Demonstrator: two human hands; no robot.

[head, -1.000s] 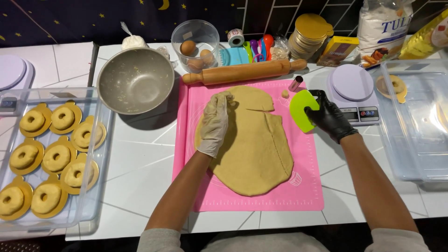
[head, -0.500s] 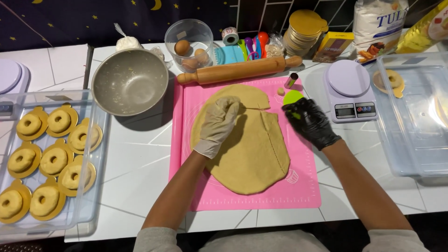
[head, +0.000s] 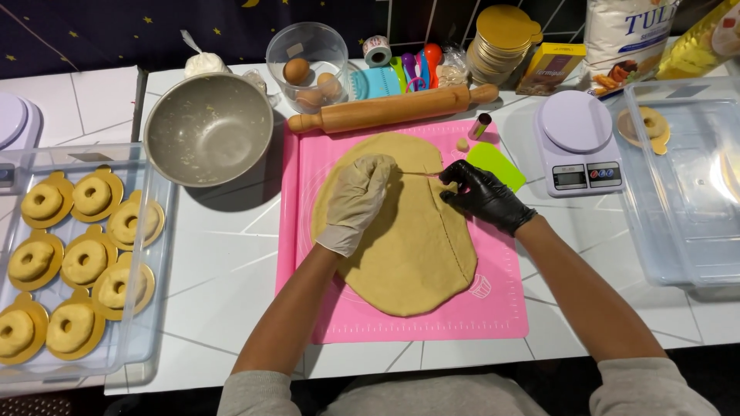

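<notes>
Dough (head: 408, 246): rolled flat on pink mat (head: 501, 308), cut lines showing
Left hand (head: 356, 202): flat, open on dough
Right hand (head: 482, 196): pinching dough edge

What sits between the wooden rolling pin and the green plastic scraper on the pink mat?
In the head view, a small metal cylinder cutter and a little dough ball.

pink mat (head: 493, 308), tan dough (head: 408, 246), black glove (head: 486, 196)
</notes>
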